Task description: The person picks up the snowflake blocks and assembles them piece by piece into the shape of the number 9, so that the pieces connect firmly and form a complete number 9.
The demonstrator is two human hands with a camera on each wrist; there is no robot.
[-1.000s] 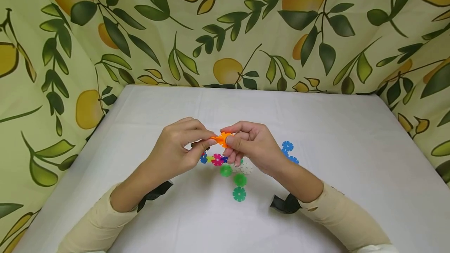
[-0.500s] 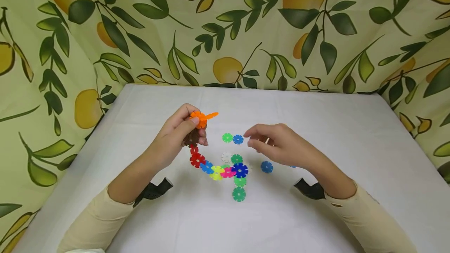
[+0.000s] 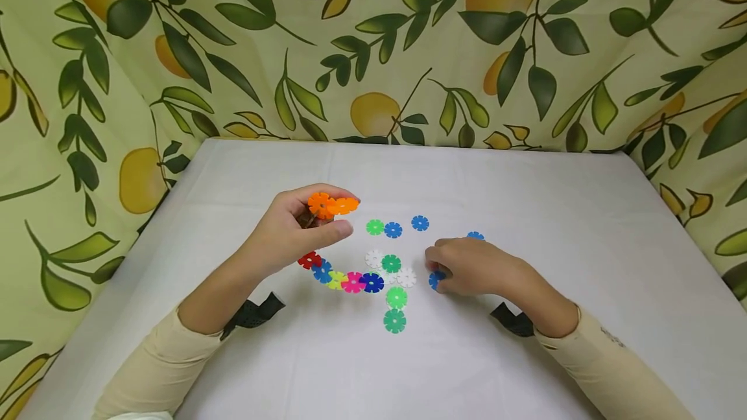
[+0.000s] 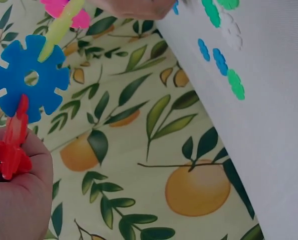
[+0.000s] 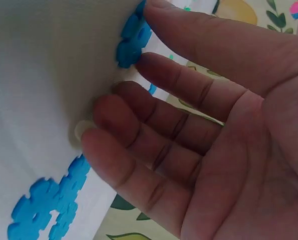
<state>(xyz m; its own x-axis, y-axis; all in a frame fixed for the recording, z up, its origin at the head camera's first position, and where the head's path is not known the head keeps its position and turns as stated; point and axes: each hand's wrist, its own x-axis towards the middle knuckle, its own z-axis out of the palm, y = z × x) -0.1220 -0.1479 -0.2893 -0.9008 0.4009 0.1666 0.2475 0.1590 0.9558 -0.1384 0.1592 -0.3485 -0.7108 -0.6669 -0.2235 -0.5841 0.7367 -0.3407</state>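
Observation:
In the head view my left hand [image 3: 292, 232] holds a chain of interlocking snowflake discs. Two orange discs [image 3: 321, 205] top it, and the thumb stands slightly apart from them. Below the hand hang red [image 3: 310, 260], blue [image 3: 321, 271], yellow, pink [image 3: 353, 282] and dark blue [image 3: 371, 283] discs. A brown part is mostly hidden by the fingers. In the left wrist view the chain's blue disc [image 4: 31, 77] joins the red one [image 4: 16, 130]. My right hand [image 3: 475, 268] is low over the table, its thumb and index finger pinching the edges of a blue disc [image 5: 133, 37].
Loose discs lie on the white table [image 3: 327, 368]: green [image 3: 375, 227], blue [image 3: 393, 230], another blue [image 3: 420, 223], white [image 3: 406, 277] and several greens [image 3: 394, 321]. More blue discs [image 5: 36, 210] lie past my right hand. A leaf-patterned cloth [image 3: 379, 50] hangs behind.
My right hand has left the orange discs and come down onto a blue disc at the right. My left hand keeps the chain, which has shifted slightly left and turned since half a second ago.

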